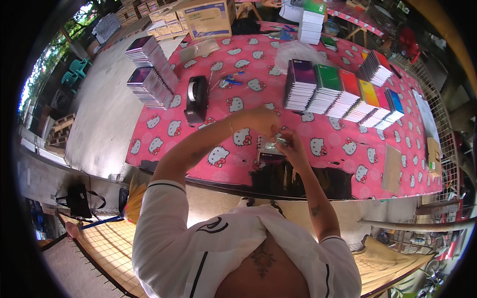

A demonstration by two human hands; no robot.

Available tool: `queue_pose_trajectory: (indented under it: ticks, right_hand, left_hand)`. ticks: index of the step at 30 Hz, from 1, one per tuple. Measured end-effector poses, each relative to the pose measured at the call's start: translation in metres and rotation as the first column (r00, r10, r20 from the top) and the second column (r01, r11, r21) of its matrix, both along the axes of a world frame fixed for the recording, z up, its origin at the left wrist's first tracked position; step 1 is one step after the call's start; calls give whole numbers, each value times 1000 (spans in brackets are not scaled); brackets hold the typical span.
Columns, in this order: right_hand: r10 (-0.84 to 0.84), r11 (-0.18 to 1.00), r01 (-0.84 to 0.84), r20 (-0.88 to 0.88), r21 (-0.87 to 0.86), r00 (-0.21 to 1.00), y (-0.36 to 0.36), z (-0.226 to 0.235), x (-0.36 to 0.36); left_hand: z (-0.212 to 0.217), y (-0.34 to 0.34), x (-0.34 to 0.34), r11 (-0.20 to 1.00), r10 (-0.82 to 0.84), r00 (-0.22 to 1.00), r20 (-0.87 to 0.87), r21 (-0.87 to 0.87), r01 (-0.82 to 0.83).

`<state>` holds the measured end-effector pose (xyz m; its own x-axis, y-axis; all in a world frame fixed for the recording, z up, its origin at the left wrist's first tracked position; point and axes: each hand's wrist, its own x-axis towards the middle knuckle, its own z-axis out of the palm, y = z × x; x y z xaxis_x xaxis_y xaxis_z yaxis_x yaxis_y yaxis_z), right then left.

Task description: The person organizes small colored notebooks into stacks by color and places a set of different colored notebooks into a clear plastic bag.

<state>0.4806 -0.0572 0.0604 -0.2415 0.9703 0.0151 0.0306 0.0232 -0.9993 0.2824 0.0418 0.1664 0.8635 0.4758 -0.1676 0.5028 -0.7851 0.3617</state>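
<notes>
A small spiral notebook [271, 156] with a dark cover lies in front of me near the table's front edge. Shiny clear plastic [270, 147] covers its upper part. Over its far edge, my left hand [263, 120] is closed with the fingers bent down; what they pinch is hidden. My right hand [294, 147] comes from the right, thumb and fingers pinched at the clear plastic close to the left fingertips. Left of my hands stands a black tape dispenser [195, 110] with a roll of tape. Blue-handled tools [232, 79], perhaps scissors, lie beyond it.
Stacked spiral notebooks in purple [300, 84], green [325, 87], red, yellow and blue stand at the right. More purple stacks [149, 82] stand at the left edge. A crumpled clear bag [294, 51] and cardboard box [208, 20] are farther back. A flat brown board [392, 168] lies right.
</notes>
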Motion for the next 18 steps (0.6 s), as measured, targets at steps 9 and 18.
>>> queue_pose_trajectory:
  ticks: [9, 18]
  right_hand:
    - [-90, 995, 96, -166, 29, 982, -20, -17, 9]
    - [125, 992, -120, -496, 42, 859, -17, -14, -50]
  left_hand:
    - [-187, -18, -58, 226, 845, 483, 230, -972, 68]
    - [-55, -144, -100, 666, 502, 458, 733, 10, -746]
